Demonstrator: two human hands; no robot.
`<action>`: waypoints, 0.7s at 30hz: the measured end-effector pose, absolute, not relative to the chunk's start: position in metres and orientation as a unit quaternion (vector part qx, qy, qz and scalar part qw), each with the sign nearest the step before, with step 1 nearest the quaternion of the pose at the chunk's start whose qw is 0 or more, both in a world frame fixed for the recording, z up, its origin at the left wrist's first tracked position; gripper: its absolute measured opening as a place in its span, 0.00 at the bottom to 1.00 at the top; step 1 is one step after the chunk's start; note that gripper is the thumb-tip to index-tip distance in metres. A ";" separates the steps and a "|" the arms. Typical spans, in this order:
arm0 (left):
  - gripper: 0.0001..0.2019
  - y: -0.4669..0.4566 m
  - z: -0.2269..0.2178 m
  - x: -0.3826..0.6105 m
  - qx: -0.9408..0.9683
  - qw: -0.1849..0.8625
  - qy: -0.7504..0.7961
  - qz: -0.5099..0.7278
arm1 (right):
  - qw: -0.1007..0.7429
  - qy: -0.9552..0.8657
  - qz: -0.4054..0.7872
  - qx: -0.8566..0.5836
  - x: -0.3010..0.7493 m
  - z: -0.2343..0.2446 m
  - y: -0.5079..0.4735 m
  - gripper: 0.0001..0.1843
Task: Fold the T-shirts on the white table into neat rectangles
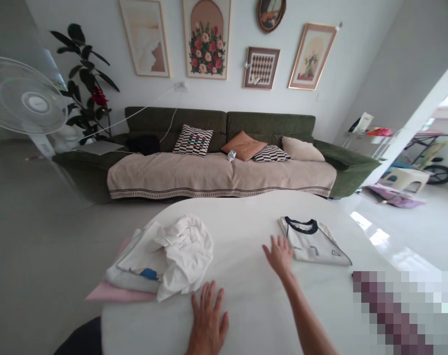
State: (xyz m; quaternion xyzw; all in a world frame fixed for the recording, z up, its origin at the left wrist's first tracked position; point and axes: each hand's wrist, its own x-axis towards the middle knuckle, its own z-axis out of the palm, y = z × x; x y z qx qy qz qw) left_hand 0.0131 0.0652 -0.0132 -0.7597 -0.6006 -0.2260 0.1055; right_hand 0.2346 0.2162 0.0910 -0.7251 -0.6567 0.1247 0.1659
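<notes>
My left hand (208, 320) is open, fingers spread over the white table (242, 276) near its front, just right of a loose pile of clothes. On top of that pile lies a crumpled white shirt (189, 251) with a blue print; grey and pink cloth (116, 292) show beneath it. My right hand (279, 254) is open too, fingers apart, at the left edge of a folded white jersey (316, 241) with a dark collar and a number. Whether its fingertips touch the jersey I cannot tell. Neither hand holds anything.
Behind the table stands a green sofa (271, 123) with a beige cover (194, 177) and several cushions. A white standing fan (35, 103) is at the left, near a dark-leaved plant (86, 79). A blurred-out patch (394, 315) covers the lower right. A white stool (406, 178) stands farther right.
</notes>
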 end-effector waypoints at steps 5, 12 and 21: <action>0.23 0.066 -0.021 0.013 -0.761 0.095 -0.591 -0.252 | 0.194 -0.822 0.253 -0.472 0.075 0.106 0.153 0.31; 0.23 0.064 -0.011 0.009 -0.752 0.046 -0.603 -0.263 | 0.345 -0.746 0.262 -0.507 0.083 0.152 0.148 0.13; 0.22 0.070 0.017 0.010 -0.689 -0.101 -0.663 -0.274 | 0.483 -0.510 0.098 -0.705 0.324 0.195 0.075 0.19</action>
